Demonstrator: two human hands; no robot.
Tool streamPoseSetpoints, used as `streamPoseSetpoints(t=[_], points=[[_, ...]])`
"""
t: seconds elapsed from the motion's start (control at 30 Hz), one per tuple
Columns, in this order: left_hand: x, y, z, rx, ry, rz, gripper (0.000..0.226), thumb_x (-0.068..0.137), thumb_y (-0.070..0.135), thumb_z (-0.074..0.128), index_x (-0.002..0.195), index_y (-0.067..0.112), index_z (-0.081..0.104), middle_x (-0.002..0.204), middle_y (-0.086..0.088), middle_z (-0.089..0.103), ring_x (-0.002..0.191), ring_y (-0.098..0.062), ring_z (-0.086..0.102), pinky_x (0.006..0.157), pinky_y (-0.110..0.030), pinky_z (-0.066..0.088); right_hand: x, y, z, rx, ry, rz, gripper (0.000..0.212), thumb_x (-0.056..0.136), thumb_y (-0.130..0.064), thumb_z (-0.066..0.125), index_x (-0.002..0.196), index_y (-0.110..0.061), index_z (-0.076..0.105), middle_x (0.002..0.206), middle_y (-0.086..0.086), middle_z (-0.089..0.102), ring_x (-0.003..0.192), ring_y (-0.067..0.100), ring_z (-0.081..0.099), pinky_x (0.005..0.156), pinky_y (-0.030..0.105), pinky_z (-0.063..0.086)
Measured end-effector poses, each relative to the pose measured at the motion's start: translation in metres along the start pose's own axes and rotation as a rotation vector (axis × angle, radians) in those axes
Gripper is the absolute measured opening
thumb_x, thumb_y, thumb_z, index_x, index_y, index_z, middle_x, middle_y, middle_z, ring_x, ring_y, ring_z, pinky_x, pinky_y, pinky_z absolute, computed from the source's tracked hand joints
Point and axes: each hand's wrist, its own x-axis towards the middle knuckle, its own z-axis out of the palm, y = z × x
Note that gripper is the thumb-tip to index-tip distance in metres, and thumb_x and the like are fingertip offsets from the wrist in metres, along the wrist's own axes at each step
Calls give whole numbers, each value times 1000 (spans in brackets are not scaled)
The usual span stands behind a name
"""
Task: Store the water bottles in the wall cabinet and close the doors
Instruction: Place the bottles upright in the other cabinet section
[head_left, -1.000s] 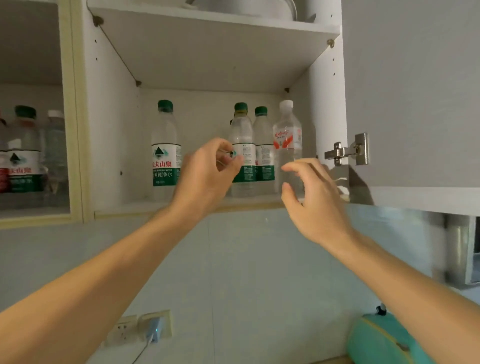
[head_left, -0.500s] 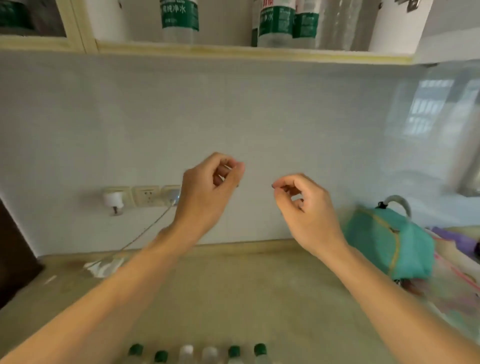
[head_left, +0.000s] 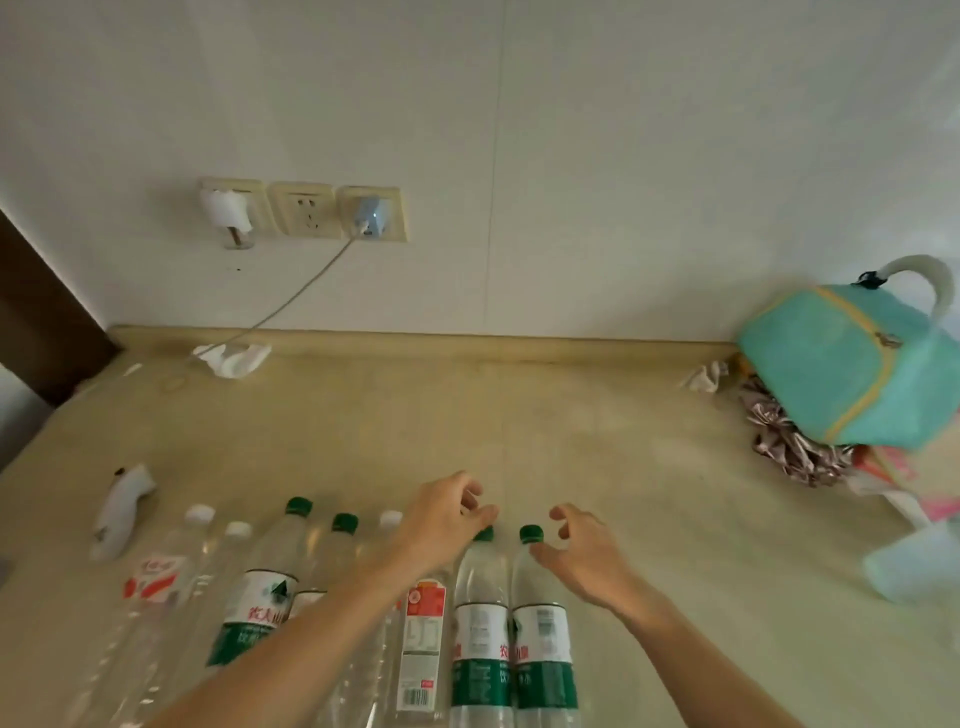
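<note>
Green-capped and white-capped water bottles (head_left: 480, 623): one row, upright on the table (head_left: 623, 441). We have dropped our gaze from the cabinet; left hand (head_left: 441, 525) and right hand (head_left: 582, 556) descend, fingers loosely curled, holding nothing, over the two rightmost bottles. More storing remains.

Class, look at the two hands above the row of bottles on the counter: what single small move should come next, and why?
Probably lower both hands and grip a neck each. The left hand hovers over one green-capped bottle, the right hand beside the rightmost bottle; both sets of fingers are loosely curled and hold nothing, and the bottles stand upright within reach.
</note>
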Motion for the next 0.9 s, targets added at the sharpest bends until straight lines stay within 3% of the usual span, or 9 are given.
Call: streamPoseSetpoints(t=[0.1, 0.3, 0.4, 0.47, 0.63, 0.73, 0.83, 0.9], points=[[3, -11, 19, 25, -21, -57, 41, 93, 37, 70, 127, 18, 60, 119, 4, 66, 101, -9, 62, 90, -26, 52, 2, 14, 18, 39, -36, 80, 72, 89, -44, 70, 149, -16, 41, 141, 9, 52, 125, 24, 54, 98, 31, 45], [10, -11, 39, 166, -46, -105, 40, 93, 32, 71, 130, 20, 59, 128, 1, 66, 111, -15, 63, 89, -28, 49, 5, 18, 34, 195, -72, 159, 83, 85, -43, 75, 152, -13, 37, 142, 11, 54, 123, 27, 57, 96, 36, 51], [13, -9, 44, 209, -58, -140, 41, 93, 33, 70, 130, 20, 57, 127, -1, 67, 112, -20, 63, 93, -35, 51, 4, 15, 37, 221, -77, 165, 79, 86, -42, 75, 150, -11, 41, 137, 8, 58, 113, 20, 59, 76, 25, 49], [16, -9, 47, 190, -68, -184, 51, 93, 34, 70, 138, 19, 50, 131, -4, 64, 118, -25, 61, 98, -36, 49, 4, 14, 39, 232, -78, 156, 71, 87, -41, 75, 145, -11, 48, 124, 2, 61, 100, 14, 58, 62, 18, 42], [22, -8, 51, 77, -57, -245, 55, 93, 28, 70, 142, 17, 46, 134, -6, 61, 120, -24, 58, 88, -28, 41, 5, 20, 37, 369, -84, 189, 57, 85, -34, 77, 134, -13, 56, 112, 2, 66, 93, 15, 65, 65, 25, 52], [21, -10, 48, -66, -51, -239, 55, 91, 25, 73, 140, 19, 49, 124, 3, 64, 108, -14, 64, 80, -17, 45, 3, 27, 35, 465, -70, 188, 49, 83, -30, 79, 126, -14, 61, 106, 3, 70, 92, 18, 68, 74, 33, 58], [17, -10, 42, -304, -80, -247, 53, 87, 19, 78, 134, 23, 55, 102, 14, 67, 73, 3, 70, 51, -5, 45, 0, 30, 30, 544, -28, 146, 44, 83, -28, 80, 123, -17, 63, 101, -1, 70, 87, 13, 69, 64, 23, 52], [14, -8, 36, -430, -84, -238, 52, 85, 15, 80, 132, 22, 58, 103, 10, 70, 74, 7, 70, 57, -7, 51, -1, 29, 22, 562, 20, 70, 41, 83, -29, 81, 119, -20, 64, 101, -4, 69, 89, 11, 68, 64, 20, 50]])
